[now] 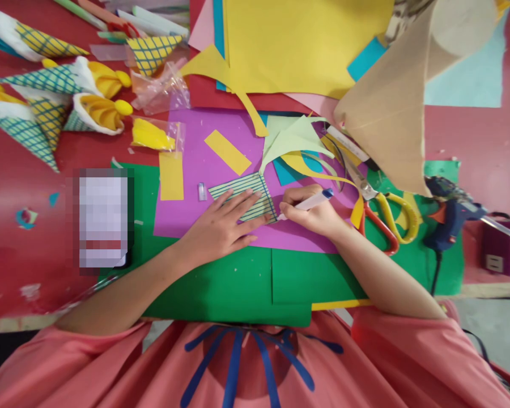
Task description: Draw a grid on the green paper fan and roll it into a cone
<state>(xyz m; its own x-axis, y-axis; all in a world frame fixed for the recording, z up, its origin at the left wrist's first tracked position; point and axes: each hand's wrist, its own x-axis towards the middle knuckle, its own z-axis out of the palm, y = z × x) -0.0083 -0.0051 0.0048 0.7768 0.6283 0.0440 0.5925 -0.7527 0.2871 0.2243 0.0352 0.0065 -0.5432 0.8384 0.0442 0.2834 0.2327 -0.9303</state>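
My left hand point(223, 224) lies flat with its fingers spread on a small pale-green sheet ruled with dark lines point(245, 195), which rests on a purple sheet point(204, 164). At the ruled sheet's right edge my right hand point(312, 212) is closed round a white marker with a blue end point(310, 202), its tip touching the paper. The marker's clear cap point(202, 191) lies just left of the ruled sheet.
Scissors with red and yellow handles point(380, 212) and a blue glue gun point(448, 218) lie to the right. Finished paper cones point(46, 107) sit at the far left, a phone point(104, 218) beside them. Yellow strips point(171, 175), green sheets point(238, 283) and a tan cone point(391, 107) surround the work.
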